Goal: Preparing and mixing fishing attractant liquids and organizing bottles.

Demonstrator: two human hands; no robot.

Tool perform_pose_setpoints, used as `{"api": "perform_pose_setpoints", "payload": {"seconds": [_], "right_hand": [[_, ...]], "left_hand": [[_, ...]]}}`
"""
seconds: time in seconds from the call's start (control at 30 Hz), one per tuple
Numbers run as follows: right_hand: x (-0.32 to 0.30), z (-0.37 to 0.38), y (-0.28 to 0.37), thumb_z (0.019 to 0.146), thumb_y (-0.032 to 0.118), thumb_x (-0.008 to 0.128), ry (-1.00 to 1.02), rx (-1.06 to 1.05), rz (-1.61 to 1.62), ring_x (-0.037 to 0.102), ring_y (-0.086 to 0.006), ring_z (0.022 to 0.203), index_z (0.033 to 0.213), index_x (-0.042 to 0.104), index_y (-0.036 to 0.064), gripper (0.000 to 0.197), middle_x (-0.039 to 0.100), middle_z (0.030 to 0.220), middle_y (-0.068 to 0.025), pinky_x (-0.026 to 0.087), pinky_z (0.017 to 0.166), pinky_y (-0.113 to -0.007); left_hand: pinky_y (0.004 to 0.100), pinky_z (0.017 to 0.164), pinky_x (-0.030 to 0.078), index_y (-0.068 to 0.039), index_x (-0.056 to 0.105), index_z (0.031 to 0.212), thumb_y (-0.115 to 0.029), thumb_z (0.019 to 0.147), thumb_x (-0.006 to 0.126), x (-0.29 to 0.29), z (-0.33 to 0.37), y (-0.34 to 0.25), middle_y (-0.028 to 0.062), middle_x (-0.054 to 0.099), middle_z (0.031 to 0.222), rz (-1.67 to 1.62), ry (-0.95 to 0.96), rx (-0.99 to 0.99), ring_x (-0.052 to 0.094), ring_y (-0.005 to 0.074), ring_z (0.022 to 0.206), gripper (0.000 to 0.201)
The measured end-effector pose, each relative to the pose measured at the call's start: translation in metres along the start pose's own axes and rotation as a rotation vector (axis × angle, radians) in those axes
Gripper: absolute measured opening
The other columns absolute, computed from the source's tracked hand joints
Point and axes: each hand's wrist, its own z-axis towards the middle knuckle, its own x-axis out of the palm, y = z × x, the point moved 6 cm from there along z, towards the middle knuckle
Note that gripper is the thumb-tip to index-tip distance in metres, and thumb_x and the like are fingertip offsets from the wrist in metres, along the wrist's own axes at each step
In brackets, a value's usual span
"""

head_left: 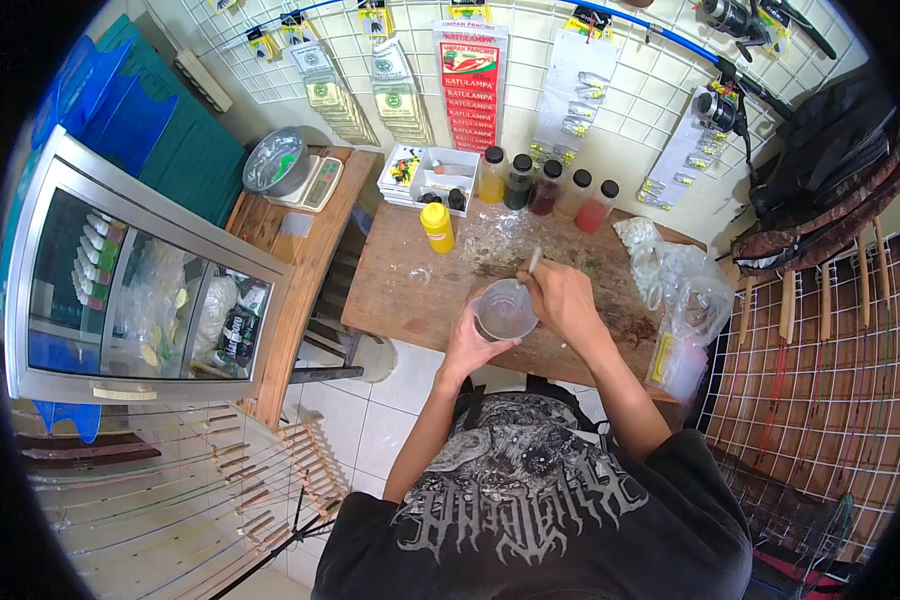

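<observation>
A clear plastic cup [507, 312] is tilted over the near edge of the wooden table, so I look into its mouth. Wrapped round its left side, my left hand [467, 341] holds it. At the cup's right rim my right hand [560, 298] is closed on a pale thin stick, perhaps a spoon handle [536, 259]. Its upper end sticks out above the fingers; the hand hides its lower end. What lies in the cup is too blurred to tell.
On the wooden table [390, 285], dusted with white powder, stand a yellow squeeze bottle [437, 228], several black-capped bottles [545, 188], a white divided box [430, 178] and plastic bags [695, 295]. Left are a kitchen scale [320, 185] with a metal bowl [276, 162] and a glass cabinet [140, 290].
</observation>
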Motion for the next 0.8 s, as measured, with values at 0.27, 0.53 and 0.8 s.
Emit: {"api": "perform_pose_setpoints", "payload": {"seconds": [0.27, 0.53, 0.8], "right_hand": [[-0.001, 0.000, 0.003, 0.086, 0.010, 0.065, -0.113, -0.139, 0.147, 0.067, -0.0394, 0.078, 0.093, 0.070, 0.0025, 0.011, 0.069, 0.086, -0.0194, 0.052, 0.068, -0.046], [0.004, -0.003, 0.002, 0.088, 0.012, 0.065, 0.027, -0.072, 0.147, 0.067, -0.0400, 0.076, 0.092, 0.070, 0.0024, 0.011, 0.068, 0.081, -0.0202, 0.051, 0.068, -0.047], [0.001, -0.004, 0.007, 0.087, 0.011, 0.065, -0.004, -0.237, 0.236, 0.066, -0.0403, 0.079, 0.092, 0.070, 0.0012, 0.012, 0.068, 0.083, -0.0204, 0.052, 0.069, -0.046]], "left_hand": [[0.0404, 0.105, 0.047, -0.001, 0.047, 0.137, -0.013, 0.058, 0.094, -0.002, 0.002, -0.003, 0.0151, 0.059, 0.131, -0.021, -0.011, 0.003, 0.058, 0.0285, 0.123, 0.093], [0.0405, 0.105, 0.046, 0.000, 0.047, 0.138, -0.012, 0.058, 0.094, -0.004, -0.001, 0.007, 0.0153, 0.058, 0.133, -0.060, -0.043, -0.024, 0.057, 0.0280, 0.124, 0.094], [0.0408, 0.105, 0.046, 0.001, 0.045, 0.139, -0.014, 0.058, 0.094, -0.005, 0.000, 0.014, 0.0158, 0.059, 0.132, -0.043, -0.027, -0.009, 0.058, 0.0282, 0.123, 0.096]]}}
